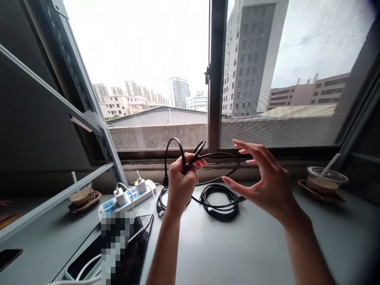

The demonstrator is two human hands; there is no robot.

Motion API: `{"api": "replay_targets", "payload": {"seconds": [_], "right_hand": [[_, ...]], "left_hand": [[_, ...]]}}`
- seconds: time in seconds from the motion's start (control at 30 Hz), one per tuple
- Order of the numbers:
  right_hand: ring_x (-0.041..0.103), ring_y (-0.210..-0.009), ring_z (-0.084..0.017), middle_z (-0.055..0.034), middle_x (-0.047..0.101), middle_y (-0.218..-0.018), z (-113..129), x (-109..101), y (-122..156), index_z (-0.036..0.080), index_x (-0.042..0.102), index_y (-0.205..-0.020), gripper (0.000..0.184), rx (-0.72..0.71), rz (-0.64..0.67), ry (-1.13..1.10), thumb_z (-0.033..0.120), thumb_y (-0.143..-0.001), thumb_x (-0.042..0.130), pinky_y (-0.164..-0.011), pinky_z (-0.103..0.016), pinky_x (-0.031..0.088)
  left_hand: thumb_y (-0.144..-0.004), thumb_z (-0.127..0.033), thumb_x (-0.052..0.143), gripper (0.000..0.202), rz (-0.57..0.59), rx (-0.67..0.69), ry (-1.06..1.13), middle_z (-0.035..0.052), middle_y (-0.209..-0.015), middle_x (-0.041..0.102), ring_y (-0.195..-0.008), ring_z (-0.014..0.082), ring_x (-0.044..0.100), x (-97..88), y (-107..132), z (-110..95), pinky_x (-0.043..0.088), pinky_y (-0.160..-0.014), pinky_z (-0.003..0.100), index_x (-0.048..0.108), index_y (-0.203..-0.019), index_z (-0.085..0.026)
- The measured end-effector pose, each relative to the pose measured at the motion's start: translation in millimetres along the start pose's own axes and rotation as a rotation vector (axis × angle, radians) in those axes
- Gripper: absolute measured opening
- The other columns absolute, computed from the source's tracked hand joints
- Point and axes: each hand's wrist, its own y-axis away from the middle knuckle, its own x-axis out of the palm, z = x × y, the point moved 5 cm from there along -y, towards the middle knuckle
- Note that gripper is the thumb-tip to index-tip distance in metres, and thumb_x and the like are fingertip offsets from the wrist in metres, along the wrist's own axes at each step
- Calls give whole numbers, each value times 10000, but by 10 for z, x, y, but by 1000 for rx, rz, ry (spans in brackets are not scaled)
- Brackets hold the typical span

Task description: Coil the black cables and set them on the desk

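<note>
My left hand [184, 176] is closed around a black cable [175, 140], raised over the table. Loops of the cable rise above the fist, and a dark plug hangs at its left. One long loop swings out to the right toward my other hand. My right hand [264, 180] is held up with thumb and fingers spread in a wide curve, nothing between them. Below and between the hands lies a coiled black cable [221, 215] on the table. Another black coil [160, 206] sits partly hidden behind my left wrist.
A white power strip [129, 198] with two chargers stands at the left, near a dark tablet [142, 237] crossed by white cables. Lidded drink cups stand at the right [323, 182] and left [81, 194]. A metal frame [103, 134] rises at the left before the window.
</note>
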Motion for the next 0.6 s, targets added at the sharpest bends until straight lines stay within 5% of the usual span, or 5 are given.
{"api": "replay_targets", "payload": {"seconds": [0.13, 0.27, 0.47, 0.57, 0.6], "right_hand": [[458, -1198, -247, -83, 419, -1344, -138, 223, -16, 290, 283, -1401, 751, -17, 29, -136, 342, -752, 656, -962, -419, 443], [462, -1194, -230, -67, 429, -1342, -226, 238, -28, 312, 301, -1394, 661, -10, -32, -222, 315, -806, 603, -922, -394, 472], [499, -1151, -207, -68, 533, -1232, -122, 120, -69, 273, 524, -1218, 390, -52, -98, -262, 256, -832, 575, -938, -372, 452], [590, -990, -193, -66, 638, -999, -54, 121, -62, 215, 634, -888, 81, -62, -80, -345, 227, -829, 579, -861, -338, 479], [622, -866, -179, -53, 658, -861, -47, 131, -50, 201, 611, -734, 102, -42, -63, -389, 225, -828, 580, -782, -312, 498]], "left_hand": [[-697, -24, 439, 256, 199, 218, -193, -36, -550, 545, -455, 68, 450, 83, 114, -221, 342, -479, 206, 637, -646, -178], [-677, -7, 454, 275, 342, 328, -416, -28, -570, 562, -505, 82, 457, 172, 242, -345, 325, -501, 208, 664, -721, -179], [-682, -13, 417, 382, 321, 460, -536, -25, -571, 546, -479, 95, 419, 192, 284, -388, 298, -484, 225, 698, -835, -222], [-665, -24, 419, 375, 216, 571, -593, -3, -637, 628, -558, 126, 523, 170, 282, -404, 362, -552, 244, 695, -810, -231], [-667, -31, 428, 349, 168, 610, -593, -2, -657, 650, -570, 131, 545, 163, 285, -413, 378, -566, 248, 691, -776, -233]]}}
